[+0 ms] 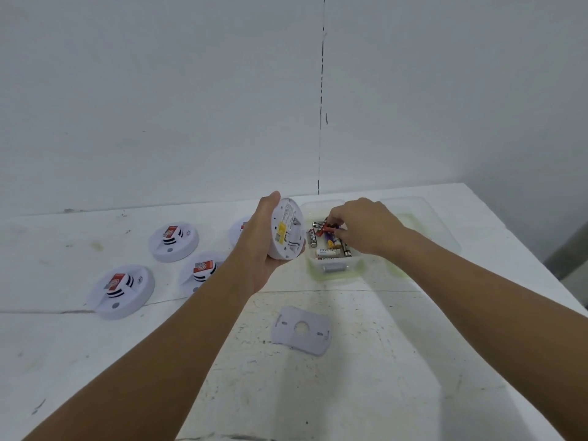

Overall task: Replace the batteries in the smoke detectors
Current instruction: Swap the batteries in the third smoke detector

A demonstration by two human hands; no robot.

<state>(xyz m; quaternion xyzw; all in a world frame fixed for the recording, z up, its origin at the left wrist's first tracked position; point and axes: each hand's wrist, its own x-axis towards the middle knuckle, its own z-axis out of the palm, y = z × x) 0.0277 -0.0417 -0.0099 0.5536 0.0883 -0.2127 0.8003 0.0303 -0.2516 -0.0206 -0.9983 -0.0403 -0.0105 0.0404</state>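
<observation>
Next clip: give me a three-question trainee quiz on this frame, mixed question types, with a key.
1. True or false: the left hand holds a detector with its back side facing the camera.
2. Where are the right hand's fingers? A) on the mounting plate B) in the battery tub C) on a detector lying on the table
3. How many detectors lie fully in view on the table, left of the held one?

Key: 1 true; 2 B; 3 three, with a fourth partly hidden behind the left hand.
</observation>
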